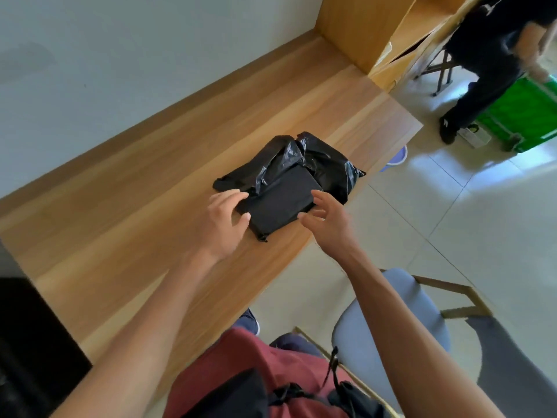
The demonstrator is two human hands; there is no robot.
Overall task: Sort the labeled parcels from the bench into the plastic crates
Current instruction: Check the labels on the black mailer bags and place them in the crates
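Left hand (224,220) rests on near-left corner of black parcel (286,182), fingers lightly curled over its edge; firm grip or not, cannot tell. Right hand (327,220) at parcel's near-right edge, fingers spread and relaxed, holding nothing; contact unclear. Parcel: 1 black plastic bag, crumpled at far end, flat on wooden bench (120,212) near its right edge. Green crate (524,116) on floor, well apart, beside a second person (488,55). Grey chair (388,321) near right forearm.
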